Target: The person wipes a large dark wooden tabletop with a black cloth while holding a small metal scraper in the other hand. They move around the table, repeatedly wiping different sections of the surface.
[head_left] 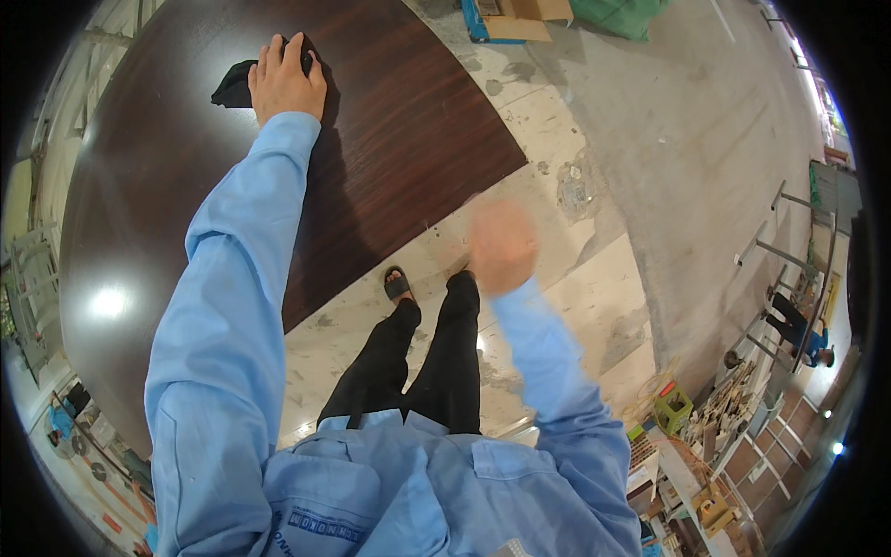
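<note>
Left hand (286, 79) is stretched far out, palm down, fingers together and flat, pressing a black cloth (237, 85) onto a dark wood panel (399, 158). The cloth sits under the palm and fingers; its loose end sticks out on the hand's left side, bunched to a point. Not a pinch grip, just flat pressure: the hand isn't closed around the cloth.

The panel is large, glossy and dark brown with fine grain. It runs from beyond the left hand back toward the body on the left, and its near edge cuts diagonally between the two hands. A lamp glare spot (109, 302) shows on it below the left elbow, well back from the hand.

Right hand (501, 243) is blurred, raised off the panel, just past the panel's near edge, over the floor (594, 306). Nothing visibly in it; can't tell whether the fingers are apart or together because of the blur.

Both sleeves are light blue. Below the right hand are black trousers and one sandalled foot (397, 283) on pale, stained concrete.

Far beyond the right hand, at the top: a cardboard box (515, 19) with a blue edge and a green sack (617, 14). Well to the right and behind: shelving, a green crate (673, 408), and another person (800, 336) bent over by metal frames.
</note>
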Demonstrator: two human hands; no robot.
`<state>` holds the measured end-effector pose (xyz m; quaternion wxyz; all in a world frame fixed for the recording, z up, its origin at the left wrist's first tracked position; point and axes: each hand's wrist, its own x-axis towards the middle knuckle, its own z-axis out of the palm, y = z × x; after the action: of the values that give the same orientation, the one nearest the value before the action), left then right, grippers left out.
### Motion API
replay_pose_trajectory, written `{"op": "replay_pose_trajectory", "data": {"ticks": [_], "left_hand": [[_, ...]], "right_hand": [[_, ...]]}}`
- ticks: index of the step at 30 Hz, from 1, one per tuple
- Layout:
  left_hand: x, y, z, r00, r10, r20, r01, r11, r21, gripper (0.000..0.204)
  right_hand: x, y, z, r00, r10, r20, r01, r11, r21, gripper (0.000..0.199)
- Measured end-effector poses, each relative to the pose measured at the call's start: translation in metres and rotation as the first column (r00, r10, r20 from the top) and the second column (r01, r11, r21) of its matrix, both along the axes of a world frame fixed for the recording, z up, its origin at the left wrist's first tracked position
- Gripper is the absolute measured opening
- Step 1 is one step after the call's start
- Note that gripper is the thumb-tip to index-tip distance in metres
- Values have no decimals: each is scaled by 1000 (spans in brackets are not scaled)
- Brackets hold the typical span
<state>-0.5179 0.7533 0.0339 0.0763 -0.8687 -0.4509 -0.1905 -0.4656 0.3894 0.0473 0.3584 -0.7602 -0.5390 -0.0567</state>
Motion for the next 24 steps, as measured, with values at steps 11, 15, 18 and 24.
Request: {"op": "replay_pose_trajectory", "data": {"ticks": [11, 15, 18, 24], "left_hand": [[-1, 5, -4, 998, -23, 64, 24, 1000, -8, 44], [-2, 6, -3, 997, -33, 66, 34, 999, -23, 43], [0, 7, -1, 999, -14, 45, 16, 999, -37, 44], [-2, 5, 2, 999, -29, 39, 30, 999, -22, 42]], "right_hand": [[-44, -5, 5, 976, 76, -202, -70, 997, 37, 15], [26, -4, -30, 961, -84, -262, 102, 993, 53, 7], [101, 1, 0, 914, -230, -335, 214, 973, -85, 4], [100, 19, 55, 917, -220, -332, 238, 971, 16, 5]]}}
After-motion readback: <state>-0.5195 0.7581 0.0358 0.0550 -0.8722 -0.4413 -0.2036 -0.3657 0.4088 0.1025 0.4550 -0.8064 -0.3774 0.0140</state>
